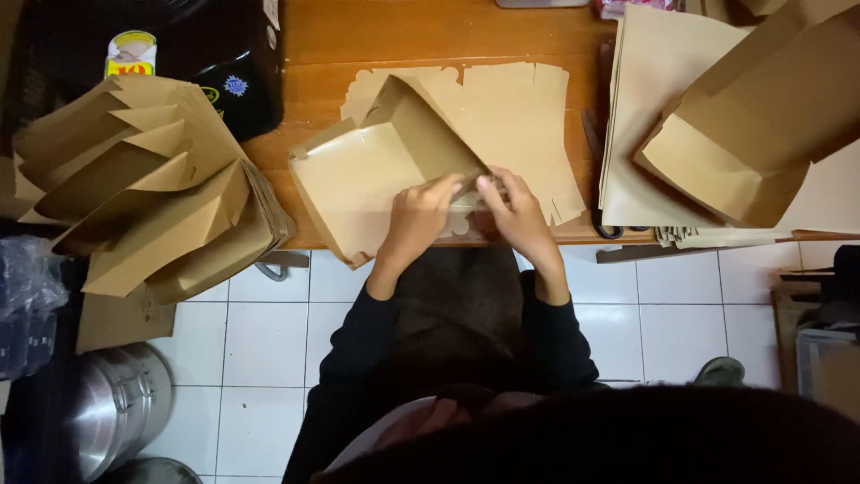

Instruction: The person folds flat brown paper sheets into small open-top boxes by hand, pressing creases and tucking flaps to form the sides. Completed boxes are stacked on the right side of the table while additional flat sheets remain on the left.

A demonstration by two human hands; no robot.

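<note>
At the far left, a stack of folded brown boxes (148, 206) is seen nested together, with steel pots (112, 408) on the white tiled floor (260, 345) below. At the edge of the wooden surface (430, 36), a half-folded brown cardboard box (367, 179) is held tilted, one flap raised. The left hand (417, 220) is placed on the box's near corner, its fingers (441, 190) closed on the flap's edge. The right hand (515, 211) is set just beside it (thumbs nearly meeting), its fingers (493, 186) pinched on the same flap. Flat die-cut blanks (515, 116) are spread beneath the box. Further right, more flat sheets (649, 108) and an assembled box (743, 152) are seen.
</note>
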